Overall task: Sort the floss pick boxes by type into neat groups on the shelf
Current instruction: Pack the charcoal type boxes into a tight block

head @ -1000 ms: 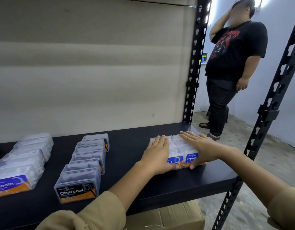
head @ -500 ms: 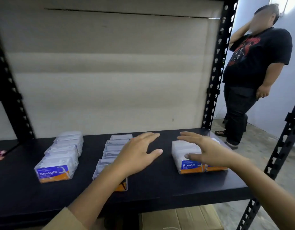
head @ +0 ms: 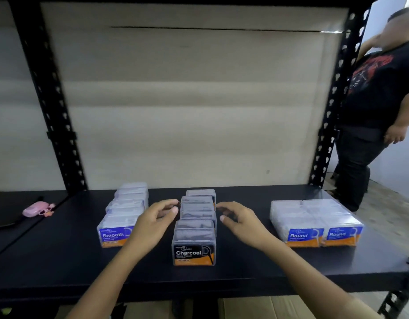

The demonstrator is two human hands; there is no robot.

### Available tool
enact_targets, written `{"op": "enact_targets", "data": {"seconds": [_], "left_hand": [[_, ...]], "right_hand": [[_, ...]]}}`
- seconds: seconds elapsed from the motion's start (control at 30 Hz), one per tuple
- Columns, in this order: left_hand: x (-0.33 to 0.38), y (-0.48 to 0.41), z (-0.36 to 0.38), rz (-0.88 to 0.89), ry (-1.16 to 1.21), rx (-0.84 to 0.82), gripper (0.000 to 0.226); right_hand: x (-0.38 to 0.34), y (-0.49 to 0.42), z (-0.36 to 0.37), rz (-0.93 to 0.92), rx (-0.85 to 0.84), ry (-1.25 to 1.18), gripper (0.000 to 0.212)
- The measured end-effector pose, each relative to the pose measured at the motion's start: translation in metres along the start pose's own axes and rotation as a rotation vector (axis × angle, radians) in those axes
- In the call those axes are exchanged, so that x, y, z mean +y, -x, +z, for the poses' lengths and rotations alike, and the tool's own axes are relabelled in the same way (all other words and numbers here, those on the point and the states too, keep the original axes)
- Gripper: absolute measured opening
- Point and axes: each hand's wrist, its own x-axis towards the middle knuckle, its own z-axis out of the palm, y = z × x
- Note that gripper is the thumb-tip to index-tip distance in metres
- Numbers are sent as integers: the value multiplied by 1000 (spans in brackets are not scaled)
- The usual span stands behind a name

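1. Both hands are moving away from the Round block (head: 314, 223), which they were pressing flat one second ago, and they are now arriving at the Charcoal row (head: 197, 217) in the middle of the frame.
2. Head view: the left hand (head: 152, 223) is hovering at the left side of this row and the right hand (head: 242, 223) at the right side. Both are holding nothing. The fingers are loosely bent and fairly wide, facing each other like a bracket. I cannot tell if the fingertips are already touching the boxes or are only just beside them.
3. In my judgement this is meaning that the Round block is finished and the squaring of the Charcoal row is starting.
4. The Charcoal row is standing as one single file, running from its front label toward the back wall. The clear lids are showing dark picks inside, and some boxes are sitting a little sideways.
5. The Smooth row (head: 124, 215) is lying at centre left, just beside the left hand, and it is also bending slightly. The Round block is sitting at the lower right as two files side by side, looking tidy.
6. All three groups are resting well apart on the black shelf (head: 244, 279).
7. A pink case (head: 36, 209) is lying at the left edge, and a standing person (head: 378, 100) is waiting at the upper right.
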Motion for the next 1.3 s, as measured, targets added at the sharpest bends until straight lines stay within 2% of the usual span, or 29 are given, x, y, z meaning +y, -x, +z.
{"op": "enact_targets", "data": {"seconds": [0.1,0.2,0.43,0.6,0.73,0.87,1.0,1.17,1.23,1.3], "left_hand": [[-10,-20,7,-108,77,33,22],[-15,-44,13,-134,44,24,24],[-6,-88,22,-64,-152,-185,37],[-4,-102,25,-75,-230,-346,35],[-7,-108,20,-60,-301,-348,36],[-8,-115,16,-65,-291,-315,23],[-8,-119,15,-55,-356,-307,27],[-15,-121,15,8,-407,-290,21],[-17,-122,10,9,-424,-271,25],[-20,-123,1,1,-431,-265,27]], "right_hand": [[1,-18,10,113,102,-79,30],[3,-35,14,154,153,-71,28],[8,-59,20,24,-19,168,40],[13,-58,14,-24,-57,270,41],[15,-56,2,-26,-57,297,39],[21,-52,-13,-49,-37,333,30],[26,-54,-24,-48,-37,398,29],[25,-58,-34,-9,-44,440,12],[27,-59,-43,-11,-52,471,13],[31,-57,-53,-10,-73,507,22]]}}
